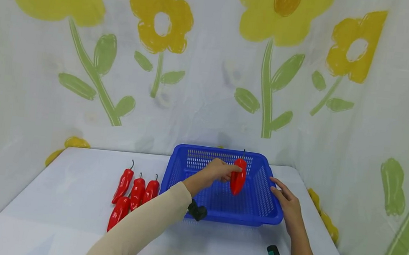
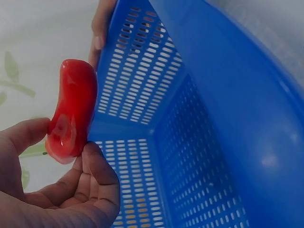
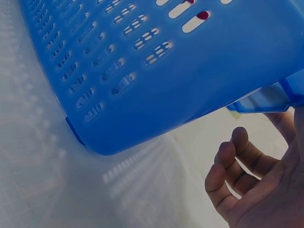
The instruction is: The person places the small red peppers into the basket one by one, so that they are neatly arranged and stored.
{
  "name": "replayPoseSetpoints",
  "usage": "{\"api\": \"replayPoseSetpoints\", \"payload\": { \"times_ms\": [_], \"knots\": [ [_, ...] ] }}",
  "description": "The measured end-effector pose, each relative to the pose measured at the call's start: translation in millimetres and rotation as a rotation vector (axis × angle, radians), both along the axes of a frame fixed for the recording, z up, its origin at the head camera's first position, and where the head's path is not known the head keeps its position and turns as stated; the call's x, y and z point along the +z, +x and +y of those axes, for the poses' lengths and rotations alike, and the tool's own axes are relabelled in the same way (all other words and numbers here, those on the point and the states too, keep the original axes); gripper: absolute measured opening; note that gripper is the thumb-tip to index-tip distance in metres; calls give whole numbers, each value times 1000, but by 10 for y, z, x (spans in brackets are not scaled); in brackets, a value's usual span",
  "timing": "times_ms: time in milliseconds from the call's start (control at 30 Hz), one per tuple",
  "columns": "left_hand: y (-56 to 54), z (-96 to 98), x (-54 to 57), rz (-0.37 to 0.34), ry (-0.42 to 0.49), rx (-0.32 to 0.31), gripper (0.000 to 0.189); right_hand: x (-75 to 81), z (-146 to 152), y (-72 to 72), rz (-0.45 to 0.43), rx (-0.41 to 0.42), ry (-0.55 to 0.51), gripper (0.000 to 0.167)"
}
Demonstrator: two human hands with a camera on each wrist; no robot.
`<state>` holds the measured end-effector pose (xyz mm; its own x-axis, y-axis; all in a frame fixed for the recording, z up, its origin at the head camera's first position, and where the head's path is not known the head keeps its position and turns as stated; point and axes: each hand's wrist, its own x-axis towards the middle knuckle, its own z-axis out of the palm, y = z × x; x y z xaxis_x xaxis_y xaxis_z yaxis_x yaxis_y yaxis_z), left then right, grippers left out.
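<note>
Head view: the left hand [image 1: 218,171] pinches one red pepper [image 1: 238,177] above the blue basket [image 1: 199,173]; the right hand [image 1: 287,202], fingers relaxed, touches the basket's right rim. Four more peppers [image 1: 132,195] lie on the table [image 1: 49,194].

Left wrist view: thumb and fingertips [image 2: 92,159] grip the pepper's [image 2: 72,111] lower end.

Right wrist view: loosely curled fingers [image 3: 232,164] sit just under the basket's [image 3: 156,71] rim.

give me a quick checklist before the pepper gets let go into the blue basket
1. Grip: left hand pinches the red pepper between thumb and fingers: ok.
2. Position: the pepper hangs over the inside of the blue basket, not its rim: ok.
3. Landing spot: basket floor under the pepper looks bare: ok.
4. Basket steadied: right hand is at the basket's right rim, fingers relaxed; actual contact: cannot tell.
5. Remaining peppers: four lie on the table left of the basket, out of the way: ok.
</note>
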<state>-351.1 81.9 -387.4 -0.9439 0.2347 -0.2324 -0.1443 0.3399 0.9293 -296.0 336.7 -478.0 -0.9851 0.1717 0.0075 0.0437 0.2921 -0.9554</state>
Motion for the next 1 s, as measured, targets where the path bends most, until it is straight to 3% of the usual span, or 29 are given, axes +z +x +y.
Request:
{"api": "replayPoseSetpoints", "payload": {
  "times_ms": [233,467,700,1000],
  "knots": [
    [-27,7,-114,-18,87,-15,38,-29,4,19,15,-14,27,58],
    [-114,100,-171,-42,94,6,42,-25,-3,4,10,-19,21,59],
    [-155,237,-298,-88,91,-9,45,-63,12,56,-20,-16,21,59],
    [-266,280,-212,-103,98,17,44,-31,-1,-3,8,-12,12,59]
  ]
}}
